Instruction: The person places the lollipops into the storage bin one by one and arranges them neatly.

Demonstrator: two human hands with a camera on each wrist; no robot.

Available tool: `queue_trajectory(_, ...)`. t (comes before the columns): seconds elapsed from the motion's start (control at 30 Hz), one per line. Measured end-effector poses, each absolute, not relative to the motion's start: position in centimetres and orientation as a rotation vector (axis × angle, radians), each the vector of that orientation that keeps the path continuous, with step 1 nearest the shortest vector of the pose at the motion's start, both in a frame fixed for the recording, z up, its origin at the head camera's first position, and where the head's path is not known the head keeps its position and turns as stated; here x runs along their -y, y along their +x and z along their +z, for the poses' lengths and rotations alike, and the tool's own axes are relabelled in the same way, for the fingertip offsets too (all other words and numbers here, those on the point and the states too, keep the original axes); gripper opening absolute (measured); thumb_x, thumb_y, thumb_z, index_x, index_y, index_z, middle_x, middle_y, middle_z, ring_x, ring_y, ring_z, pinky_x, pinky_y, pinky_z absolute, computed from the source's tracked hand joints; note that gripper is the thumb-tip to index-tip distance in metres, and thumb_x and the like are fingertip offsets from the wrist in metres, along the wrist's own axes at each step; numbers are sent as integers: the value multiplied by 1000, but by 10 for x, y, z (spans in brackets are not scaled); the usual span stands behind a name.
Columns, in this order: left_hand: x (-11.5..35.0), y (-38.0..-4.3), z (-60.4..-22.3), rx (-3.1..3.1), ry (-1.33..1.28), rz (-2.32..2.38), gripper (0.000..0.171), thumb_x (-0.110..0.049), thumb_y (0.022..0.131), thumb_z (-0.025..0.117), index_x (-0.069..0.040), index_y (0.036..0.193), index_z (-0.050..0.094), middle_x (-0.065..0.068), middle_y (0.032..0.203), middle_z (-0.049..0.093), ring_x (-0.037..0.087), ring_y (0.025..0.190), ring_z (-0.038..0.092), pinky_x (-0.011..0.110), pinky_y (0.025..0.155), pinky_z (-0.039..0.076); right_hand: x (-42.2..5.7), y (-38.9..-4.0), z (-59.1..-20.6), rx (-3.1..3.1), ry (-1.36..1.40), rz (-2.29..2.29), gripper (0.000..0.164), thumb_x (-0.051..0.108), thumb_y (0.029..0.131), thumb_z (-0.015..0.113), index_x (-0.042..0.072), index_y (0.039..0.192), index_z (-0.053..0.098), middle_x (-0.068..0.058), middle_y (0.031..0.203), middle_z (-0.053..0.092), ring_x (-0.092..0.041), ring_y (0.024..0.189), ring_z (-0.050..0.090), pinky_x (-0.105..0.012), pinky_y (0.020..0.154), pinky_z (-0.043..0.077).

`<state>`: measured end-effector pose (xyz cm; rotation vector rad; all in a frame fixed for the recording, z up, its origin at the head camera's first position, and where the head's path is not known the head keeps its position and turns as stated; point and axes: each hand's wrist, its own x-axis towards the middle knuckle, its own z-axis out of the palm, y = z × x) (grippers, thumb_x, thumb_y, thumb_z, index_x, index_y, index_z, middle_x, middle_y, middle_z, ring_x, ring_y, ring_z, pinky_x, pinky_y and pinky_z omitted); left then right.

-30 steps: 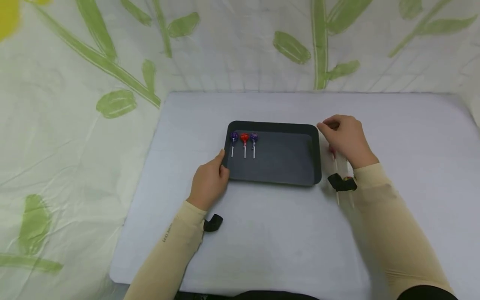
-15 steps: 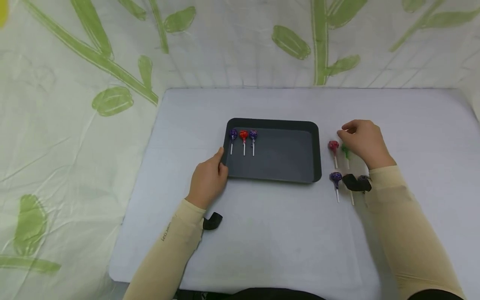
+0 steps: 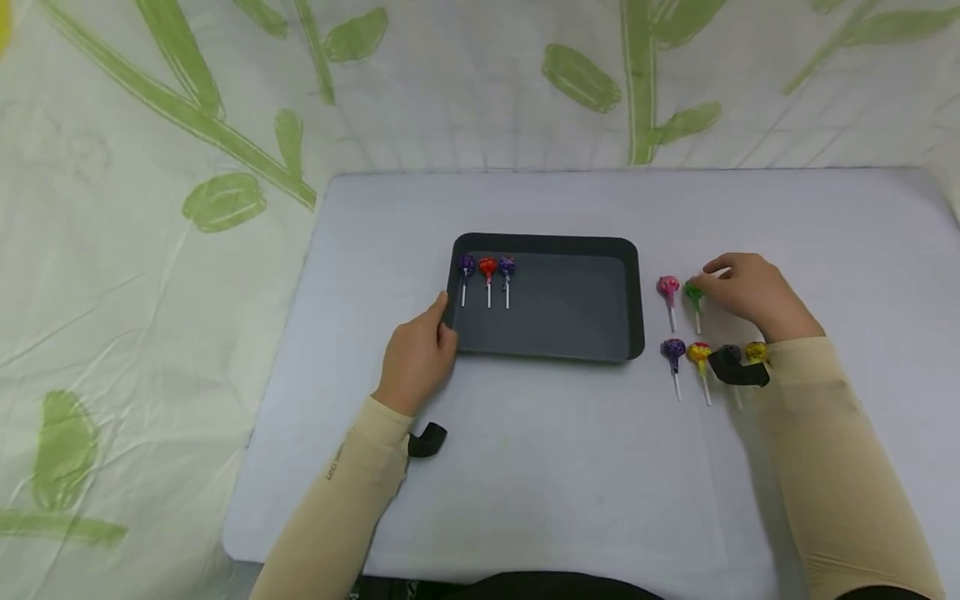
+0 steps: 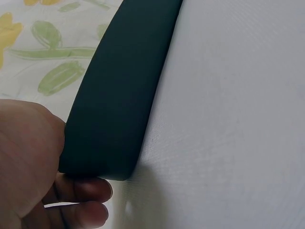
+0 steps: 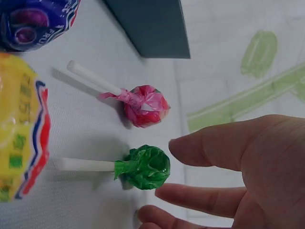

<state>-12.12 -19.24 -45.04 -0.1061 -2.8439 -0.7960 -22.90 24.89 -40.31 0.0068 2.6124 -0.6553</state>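
Note:
My left hand holds the left end of a dark grey tray, thumb along the rim; the left wrist view shows curled fingertips by the tray's corner. Inside the tray, on its left side, two purple lollipops and a red lollipop lie in a row, sticks toward me. My right hand is at a green lollipop on the table. In the right wrist view, thumb and forefinger are spread on either side of its green wrapped head, with a gap by the thumb. A pink lollipop lies beside it.
Nearer me on the white table lies another row: a purple lollipop, a yellow one, a dark one and another yellow one, partly hidden by the black wrist mount. A leaf-patterned sheet borders the table.
My right hand has moved right from the tray's right end and come to the green lollipop, uncovering the pink one and the near row. The left hand stays on the tray.

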Motion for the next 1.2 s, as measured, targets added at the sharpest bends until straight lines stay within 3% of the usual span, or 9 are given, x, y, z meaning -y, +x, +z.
queue_trajectory(0.4,195,-117,-449,2829,-100,-797,53,-4,95,57,3,148,57,14,70,62,18,54,36,36,51,33,-240,-228,-403,-2630,0,-679,65,44,103,55,-12,135,58,-40,137,53,-54,123,50,-69,100,42)
queue_trajectory(0.6,194,-117,-449,2853,-92,-793,54,-5,95,56,3,148,57,11,67,58,18,55,34,35,51,32,-240,-226,-406,-2654,-6,-690,58,39,102,58,-12,128,66,-37,133,59,-51,119,53,-67,99,44)
queue_trajectory(0.97,192,-119,-447,2856,-81,-791,54,-5,95,56,3,148,57,15,70,62,18,54,34,35,51,31,-243,-227,-409,-2653,14,-710,60,42,102,60,-12,129,65,-38,134,57,-52,123,51,-69,102,42)
queue_trajectory(1.2,192,-118,-444,2857,-96,-793,54,-4,95,56,3,149,56,10,64,55,16,54,32,34,50,30,-243,-227,-407,-2688,21,-726,60,43,101,62,-11,126,67,-38,130,60,-52,119,54,-68,99,43)
